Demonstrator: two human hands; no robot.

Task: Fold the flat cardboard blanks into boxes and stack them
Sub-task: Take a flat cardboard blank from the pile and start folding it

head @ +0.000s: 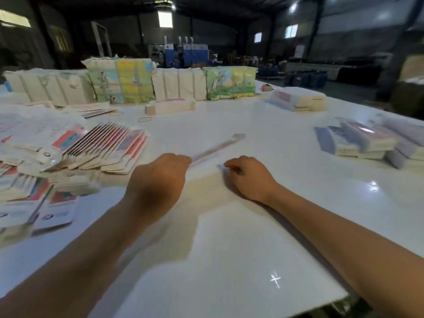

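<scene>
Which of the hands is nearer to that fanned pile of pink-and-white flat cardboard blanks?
Left. The left hand lies just right of the fanned pile of pink-and-white flat cardboard blanks; the right hand lies farther right.

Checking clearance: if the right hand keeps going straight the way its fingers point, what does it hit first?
The right hand points left toward the flat blank gripped by the left hand. It would likely meet that blank's near end first, though blur leaves depth unclear.
</scene>
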